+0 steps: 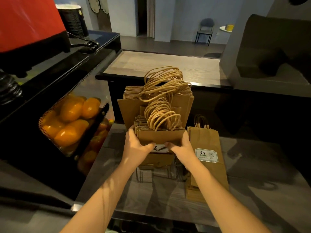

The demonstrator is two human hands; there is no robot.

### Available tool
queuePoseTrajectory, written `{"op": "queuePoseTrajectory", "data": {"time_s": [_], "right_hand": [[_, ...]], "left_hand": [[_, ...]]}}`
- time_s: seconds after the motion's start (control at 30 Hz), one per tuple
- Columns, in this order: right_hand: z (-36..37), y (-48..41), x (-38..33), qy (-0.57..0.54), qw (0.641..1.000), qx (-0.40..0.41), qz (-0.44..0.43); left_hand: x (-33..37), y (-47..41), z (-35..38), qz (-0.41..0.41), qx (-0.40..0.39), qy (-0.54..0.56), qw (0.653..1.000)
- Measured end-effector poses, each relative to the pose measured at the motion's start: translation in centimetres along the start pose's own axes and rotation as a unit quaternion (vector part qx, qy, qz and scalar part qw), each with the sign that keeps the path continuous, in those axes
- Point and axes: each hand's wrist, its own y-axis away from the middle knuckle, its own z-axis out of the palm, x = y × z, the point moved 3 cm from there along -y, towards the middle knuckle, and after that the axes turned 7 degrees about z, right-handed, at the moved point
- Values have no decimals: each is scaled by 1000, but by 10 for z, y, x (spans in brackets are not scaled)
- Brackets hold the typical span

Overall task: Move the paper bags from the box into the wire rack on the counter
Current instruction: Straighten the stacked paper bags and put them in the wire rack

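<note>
A thick bundle of small brown paper bags (160,134) with twisted rope handles stands upright at the centre of the counter. My left hand (137,143) grips its left edge and my right hand (180,144) grips its right edge, thumbs on the front face. Behind it stands a taller row of larger brown bags (131,106). Thin wires of the wire rack (175,167) show below my hands, mostly hidden by bags. A flat stack of brown bags (207,165) with a "9.9" sticker lies to the right on the counter. No box is in view.
A clear-fronted dark case (42,165) holding oranges (72,121) stands close on the left. A raised wooden counter top (161,64) runs behind the bags. A dark machine (272,47) sits at the right. The glossy counter (262,174) stretches to the right.
</note>
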Motion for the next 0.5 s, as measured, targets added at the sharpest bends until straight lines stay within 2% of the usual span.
{"op": "queuePoseTrajectory", "data": {"time_s": [0.13, 0.27, 0.37, 0.5], "right_hand": [[1, -3, -1, 19, 999, -20, 24], [-1, -6, -4, 34, 998, -34, 49], [-3, -5, -2, 36, 997, -37, 50], [-15, -1, 4, 27, 998, -34, 38]], "left_hand": [[7, -4, 3, -53, -11, -19, 998], [2, 4, 2, -50, -25, 28, 998], [6, 2, 3, -83, -33, 49, 995], [18, 11, 3, -88, 23, 123, 988]]}}
